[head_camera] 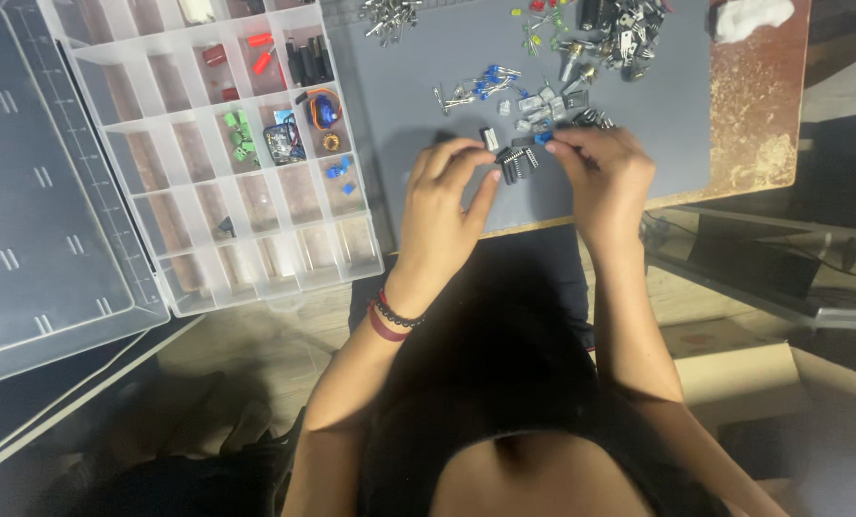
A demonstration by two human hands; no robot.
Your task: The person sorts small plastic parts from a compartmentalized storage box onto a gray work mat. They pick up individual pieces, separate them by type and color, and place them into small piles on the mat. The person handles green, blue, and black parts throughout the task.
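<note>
Worn wooden table (758,115), grey mat (677,115)

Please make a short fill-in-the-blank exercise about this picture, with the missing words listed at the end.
1. Both hands, the left hand and the right hand, work over a mat of ____ colour.
2. The clear organizer box lies on the person's ____ side.
3. The bracelets sit on the ____ wrist.
4. Between the hands lies a small ____ component with metal pins.

Missing words: grey; left; left; black
</note>
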